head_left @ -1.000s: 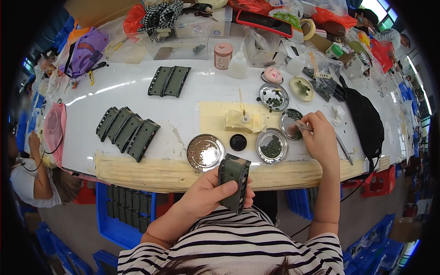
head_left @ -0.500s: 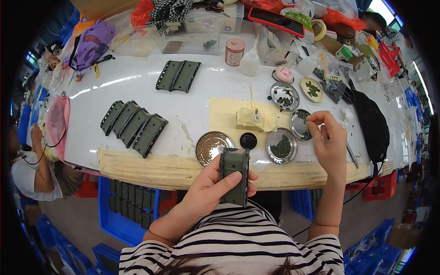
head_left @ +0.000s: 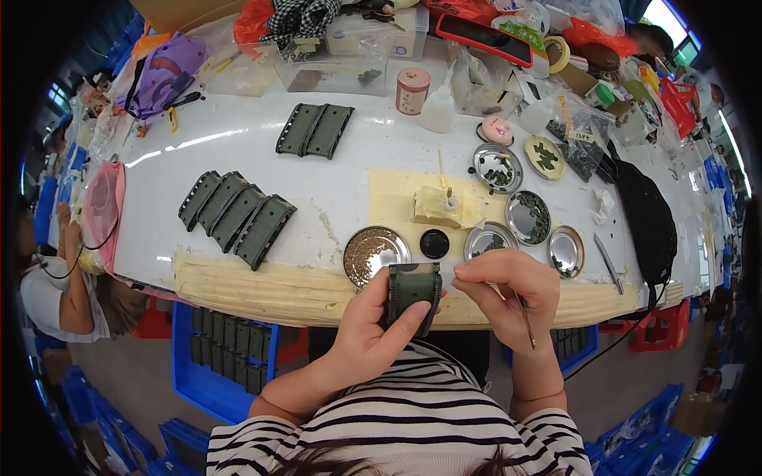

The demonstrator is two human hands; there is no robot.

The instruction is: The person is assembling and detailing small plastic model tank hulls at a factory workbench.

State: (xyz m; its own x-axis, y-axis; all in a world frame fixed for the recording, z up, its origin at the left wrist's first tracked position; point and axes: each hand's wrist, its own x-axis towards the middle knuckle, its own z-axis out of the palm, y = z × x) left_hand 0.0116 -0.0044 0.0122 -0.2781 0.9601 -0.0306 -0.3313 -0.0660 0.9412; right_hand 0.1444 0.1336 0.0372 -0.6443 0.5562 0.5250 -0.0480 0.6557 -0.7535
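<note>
I count seven dark green curved plates: one in my left hand [head_left: 373, 337], four in a fanned row [head_left: 236, 216] on the desk [head_left: 333, 170], and two side by side [head_left: 314, 130] farther back. Round metal dishes number six: one of brownish grains [head_left: 375, 252], one near my right hand [head_left: 508, 297], [head_left: 490, 238], and four more at [head_left: 529, 216], [head_left: 565, 251], [head_left: 497, 167], [head_left: 544, 157]. One black round cap [head_left: 434, 243], one pink jar [head_left: 413, 90], one white squeeze bottle [head_left: 438, 111].
</note>
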